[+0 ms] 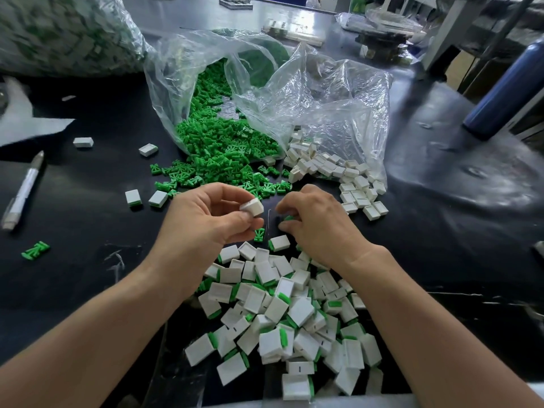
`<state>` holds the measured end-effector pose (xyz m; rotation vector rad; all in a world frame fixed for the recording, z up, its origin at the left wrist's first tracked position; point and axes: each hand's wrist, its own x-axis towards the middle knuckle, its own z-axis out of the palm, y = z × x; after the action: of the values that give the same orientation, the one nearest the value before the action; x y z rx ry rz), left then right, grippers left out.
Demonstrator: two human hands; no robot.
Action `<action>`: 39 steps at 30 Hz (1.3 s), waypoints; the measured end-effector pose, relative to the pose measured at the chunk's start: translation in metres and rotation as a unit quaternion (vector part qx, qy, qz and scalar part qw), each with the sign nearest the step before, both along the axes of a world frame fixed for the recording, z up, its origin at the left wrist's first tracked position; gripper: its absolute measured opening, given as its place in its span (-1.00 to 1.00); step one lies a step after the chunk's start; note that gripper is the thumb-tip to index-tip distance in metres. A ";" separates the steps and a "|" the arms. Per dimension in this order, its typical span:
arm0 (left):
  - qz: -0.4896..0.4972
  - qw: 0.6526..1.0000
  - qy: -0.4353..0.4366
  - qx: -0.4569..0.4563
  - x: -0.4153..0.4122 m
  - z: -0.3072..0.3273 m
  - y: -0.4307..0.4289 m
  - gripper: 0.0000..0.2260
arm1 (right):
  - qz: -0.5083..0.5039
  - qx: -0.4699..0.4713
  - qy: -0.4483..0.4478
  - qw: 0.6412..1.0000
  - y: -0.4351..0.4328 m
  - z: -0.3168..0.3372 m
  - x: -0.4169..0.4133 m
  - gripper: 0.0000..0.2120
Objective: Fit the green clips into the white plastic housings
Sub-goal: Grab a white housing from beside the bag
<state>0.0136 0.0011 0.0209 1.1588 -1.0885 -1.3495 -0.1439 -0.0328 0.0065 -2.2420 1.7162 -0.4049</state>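
The person's left hand [206, 222] is over the black table [88, 219], with thumb and curled fingers pinching one white housing [252, 207] at the fingertips. The housing sits tilted with a broad face turned up. Its long axis seems to run roughly across, one end toward the right hand [319, 228]. That hand is just beside it with a small gap between the two, knuckles up and fingers curled tightly in. A sliver of a green clip [288, 217] shows between its fingertips, gripped there. So little of it is visible that I cannot tell which way it points.

Just below the left fingertips a loose clip [259, 234] lies flat on the table. Beside it is a housing with green at one end [278, 242]. Under both forearms, nearer the person, spreads a heap of finished housings [294, 313], white blocks with green at one end, lying every which way.

Beyond the hands a clear bag [176, 72] lies on its side with a pile of green clips [223, 148] spilling from its mouth. A second clear bag [347, 95] to its right spills empty housings [338, 172], open sides mostly up. A white pen [25, 188] lies far left with a stray clip [35, 250] near it, and a blue bottle [500, 83] stands far right.
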 end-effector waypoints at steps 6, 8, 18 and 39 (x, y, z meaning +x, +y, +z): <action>0.007 1.000 -0.018 -0.016 0.001 0.000 0.001 -0.81 | -0.013 -0.001 -0.020 1.000 0.000 0.001 -0.002 -0.80; 0.013 1.000 -0.021 -0.011 0.001 0.000 0.000 -0.81 | -0.009 -0.003 -0.026 1.000 0.000 0.001 -0.003 -0.85; 0.008 0.998 -0.060 -0.036 0.002 -0.002 0.001 -0.82 | 0.000 0.035 -0.400 0.916 0.008 0.019 -0.013 -0.81; -0.041 0.998 -0.046 -0.030 -0.003 0.000 0.004 -0.90 | 0.036 0.054 -0.424 0.903 0.023 0.023 0.001 -0.78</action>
<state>0.0111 0.0047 0.0209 1.1506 -1.2468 -1.3282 -0.1424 -0.0094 0.0291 -1.6394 1.1387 -1.0466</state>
